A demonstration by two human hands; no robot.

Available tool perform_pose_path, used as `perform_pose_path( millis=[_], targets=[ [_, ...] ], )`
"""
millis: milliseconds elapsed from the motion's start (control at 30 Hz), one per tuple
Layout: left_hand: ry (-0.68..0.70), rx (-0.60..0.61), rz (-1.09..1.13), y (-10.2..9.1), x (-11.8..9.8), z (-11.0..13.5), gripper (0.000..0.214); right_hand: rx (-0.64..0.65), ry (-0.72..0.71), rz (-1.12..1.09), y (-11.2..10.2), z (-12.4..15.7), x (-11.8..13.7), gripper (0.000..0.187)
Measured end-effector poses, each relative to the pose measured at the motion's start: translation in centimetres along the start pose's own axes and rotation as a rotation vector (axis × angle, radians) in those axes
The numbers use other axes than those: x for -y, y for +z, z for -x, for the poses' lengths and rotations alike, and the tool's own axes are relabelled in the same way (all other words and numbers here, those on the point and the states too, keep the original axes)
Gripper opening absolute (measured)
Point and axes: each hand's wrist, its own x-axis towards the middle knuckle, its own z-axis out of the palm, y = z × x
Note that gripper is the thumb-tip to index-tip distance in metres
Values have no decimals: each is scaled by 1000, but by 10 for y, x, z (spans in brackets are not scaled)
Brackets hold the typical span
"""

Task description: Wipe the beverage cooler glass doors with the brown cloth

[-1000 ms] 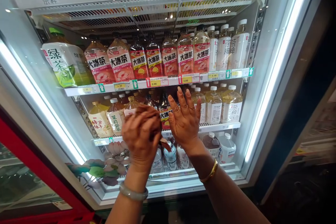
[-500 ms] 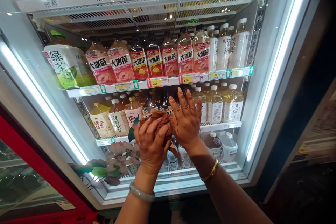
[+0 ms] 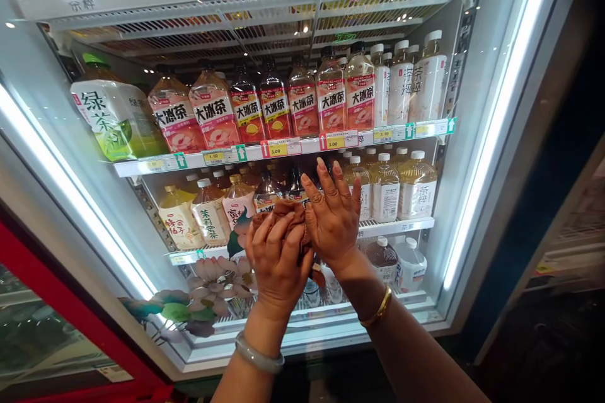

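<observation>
A crumpled brown cloth (image 3: 288, 211) is bunched under my left hand (image 3: 276, 255), whose fingers curl over it. Just to the right, my right hand (image 3: 333, 220) is raised with its fingers stretched and spread, the palm turned away from me toward the glass door of a lit drinks cooler. Its thumb side is close to the cloth; whether the two touch I cannot tell. A lotus flower decal (image 3: 222, 283) shows on the glass to the left of my left hand. Behind both hands, rows of tea bottles (image 3: 331, 97) stand on the cooler shelves, partly hidden by them.
White shelf edges with price tags (image 3: 286, 148) cross the cooler. Bright light strips run along its left and right (image 3: 501, 119) sides. A red frame (image 3: 89, 315) lies at the lower left. A large green tea bottle (image 3: 116, 116) stands at the left of the middle shelf.
The camera view has shifted slightly. My left hand with the cloth has moved a little to the right, closer to my right hand, which stays spread in nearly the same place.
</observation>
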Motion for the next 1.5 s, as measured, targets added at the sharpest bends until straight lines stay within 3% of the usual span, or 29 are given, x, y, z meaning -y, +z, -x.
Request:
perform_pose_path(
  millis=[100,200,267,333,467,533,600,700,767,867,1000,1067,1167,1333,1433,1500],
  targets=[
    [-2,-13,-5,-8,20,-10,39,2,5,0,-1,0,0,49],
    [-285,-205,-75,-16,49,-15,50,17,-5,-5,-2,1,-1,50],
    [-409,-299,-117,-16,55,-12,55,25,-10,-11,-2,2,-2,52],
    [-378,-288,-130,-12,48,-5,56,26,-7,-11,-1,3,-2,55],
    [-80,-59,-30,-3,16,3,46,7,0,-7,0,2,-1,58],
    [33,9,14,-4,12,0,43,2,1,-7,0,2,-1,55],
    [-14,-8,13,-9,22,-8,47,6,1,-11,-1,2,-1,52],
    [-261,-152,-38,-19,46,-18,52,21,-5,-18,-2,2,-2,51],
    [-354,-211,-71,-21,53,-20,51,21,-11,-14,-2,2,-2,52],
    [-293,-186,-96,-14,39,-12,50,12,-6,-6,-1,2,-2,52],
    [-99,-45,2,1,-3,1,42,12,-7,2,0,2,-2,54],
    [-33,13,41,3,-11,0,38,14,-13,-4,-1,2,-3,55],
    [-23,12,20,-7,6,-11,40,25,-8,-15,-1,3,-4,55],
    [-372,-224,-104,-20,50,-17,51,24,-9,-10,-2,3,-3,56],
    [-271,-217,-126,-12,42,-1,56,12,-8,-20,-1,3,-3,53],
    [-126,-127,-84,-4,25,10,55,15,-5,-22,-1,3,-3,52]
  ],
)
